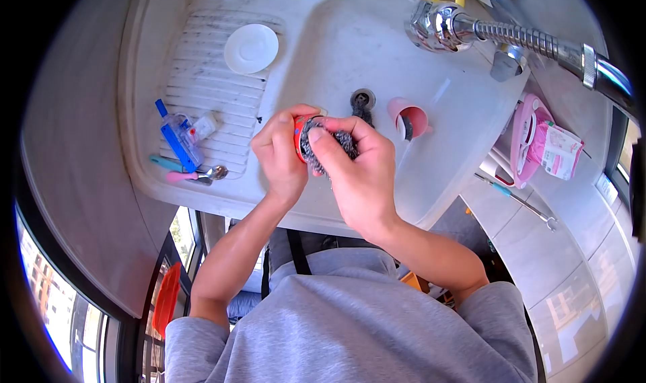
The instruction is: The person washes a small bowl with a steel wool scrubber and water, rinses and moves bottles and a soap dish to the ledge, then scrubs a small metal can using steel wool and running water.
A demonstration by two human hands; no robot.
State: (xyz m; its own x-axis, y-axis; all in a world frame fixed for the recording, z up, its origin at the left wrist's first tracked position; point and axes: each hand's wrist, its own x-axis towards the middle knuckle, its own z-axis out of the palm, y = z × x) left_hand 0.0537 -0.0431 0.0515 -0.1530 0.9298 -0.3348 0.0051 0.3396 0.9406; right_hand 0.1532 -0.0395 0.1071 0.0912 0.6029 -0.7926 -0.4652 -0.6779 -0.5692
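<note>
Over the sink, my left hand grips a small red patterned object, round like a cup; most of it is hidden by my fingers. My right hand is closed on a grey steel wool scrubber, with the thumb pressing it against the red object's near side. Just right of my hands, a pink cup lies tipped in the basin with something dark at its mouth. Beyond my fingers sits the drain, with dark material beside it.
A white saucer lies on the ribbed drainboard. Left of my hands are a blue and clear plastic item and a spoon. The chrome faucet reaches in from the upper right. A pink basin stands beyond the right edge.
</note>
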